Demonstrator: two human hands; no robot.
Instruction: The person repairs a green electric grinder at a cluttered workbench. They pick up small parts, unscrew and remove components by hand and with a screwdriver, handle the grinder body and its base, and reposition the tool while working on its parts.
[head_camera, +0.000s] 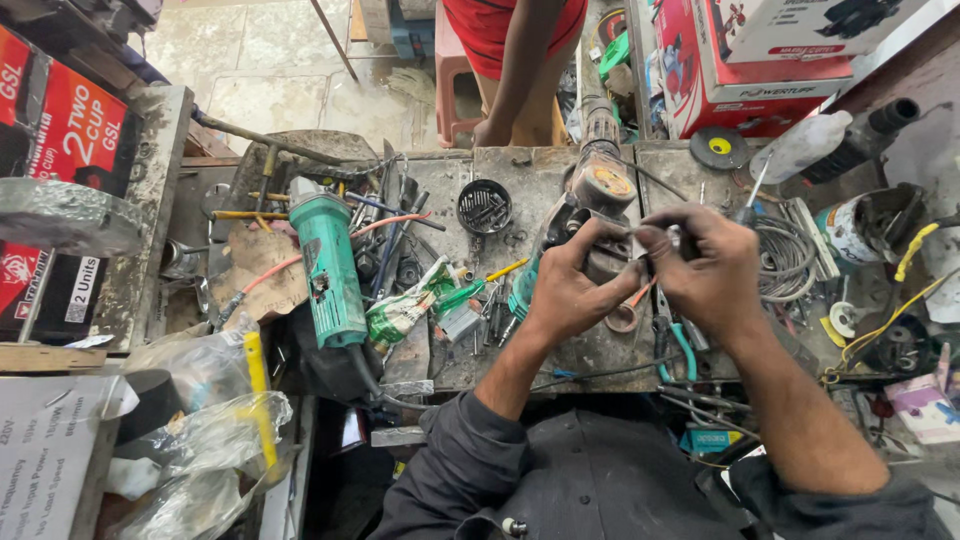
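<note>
Cluttered repair bench (520, 180), tiled floor beyond.
Beside the green grinder (328, 265), left hand (570, 285) and right hand (712, 270) pinch thin wire, fingers curled tight.

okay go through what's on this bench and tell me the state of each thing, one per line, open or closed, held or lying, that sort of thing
left hand: closed around a small part, over the opened tool
right hand: fingers pinched on a thin wire
opened power tool: partly taken apart, lying on the bench
green angle grinder: lying flat, untouched
round black cup: upright, open, small metal bits inside
white plastic bottle: lying on its side
</note>
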